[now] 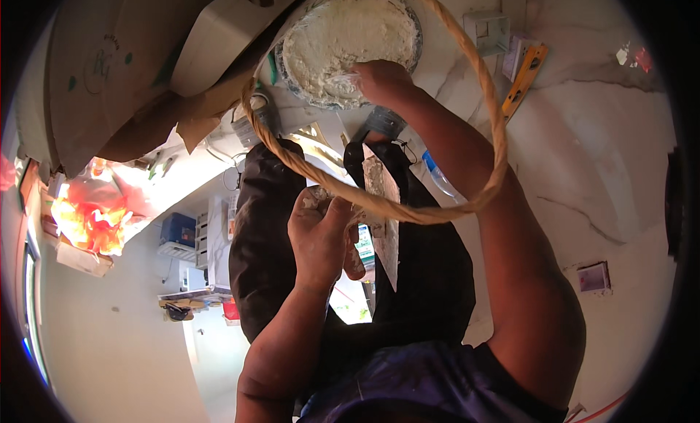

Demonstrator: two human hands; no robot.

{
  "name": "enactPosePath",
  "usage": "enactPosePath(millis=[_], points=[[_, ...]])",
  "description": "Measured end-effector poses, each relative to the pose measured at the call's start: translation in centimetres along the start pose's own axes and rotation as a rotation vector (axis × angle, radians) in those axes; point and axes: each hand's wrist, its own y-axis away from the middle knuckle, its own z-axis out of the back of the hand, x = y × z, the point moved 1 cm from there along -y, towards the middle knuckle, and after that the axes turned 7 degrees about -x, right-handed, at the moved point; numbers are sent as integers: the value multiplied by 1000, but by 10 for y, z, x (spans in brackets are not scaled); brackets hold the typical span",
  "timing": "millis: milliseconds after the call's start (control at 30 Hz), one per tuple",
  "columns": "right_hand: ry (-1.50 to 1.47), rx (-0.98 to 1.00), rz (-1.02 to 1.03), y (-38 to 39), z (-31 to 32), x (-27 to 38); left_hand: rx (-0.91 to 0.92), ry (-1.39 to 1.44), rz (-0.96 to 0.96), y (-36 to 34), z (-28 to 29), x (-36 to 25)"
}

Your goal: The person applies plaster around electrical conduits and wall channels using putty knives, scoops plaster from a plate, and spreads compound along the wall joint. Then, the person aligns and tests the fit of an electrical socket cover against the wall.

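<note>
Near the middle, a flat, paste-smeared plate is being held in the closed grip of the left hand; farther off, at right, an orange level is lying; at the far middle, the right hand is being held over a round tub of pale paste, its grip impossible to tell.

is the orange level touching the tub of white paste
Apart. The head view shows pale floor between the orange level and the right rim of the tub of white paste.
</note>
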Motion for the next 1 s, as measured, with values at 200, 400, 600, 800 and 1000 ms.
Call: enactPosePath(millis=[200, 400, 600, 800, 1000], points=[[-88, -48, 12, 20, -12, -1, 11, 5, 14, 0, -2, -1], [-100, -70, -115, 9, -19, -7, -45, -74, -9, -4, 1, 2], [-506, -342, -296, 50, -12, -40, -46, -73, 16, -5, 3, 5], [-510, -668, -718, 56, -45, -5, -72, -110, -42, -6, 5, 2], [-369, -639, -557, 26, -57, 39, -78, -119, -45, -6, 8, 0]])
